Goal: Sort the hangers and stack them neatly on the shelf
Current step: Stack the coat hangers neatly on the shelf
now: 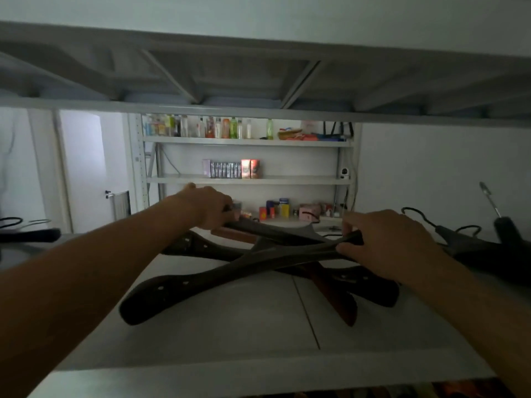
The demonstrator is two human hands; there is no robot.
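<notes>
Hangers (230, 271): dark, wide-shouldered, wooden-looking, piled crossed on the white shelf (244, 334), one reddish-brown hanger (336, 294) underneath. Top one runs from near-left to far-right, small holes near its near end. Left hand (209, 208), fingers curled round the far end of another dark hanger at the back of the pile. Right hand (385, 242) pinches the far-right tip of the top hanger between thumb and fingers (349, 225). More dark hangers with hooks (471, 242) lie at right, another hanger (31, 235) at far left. Bare shelf in front of the pile up to the front edge; upper shelf underside (258, 73) close overhead.
</notes>
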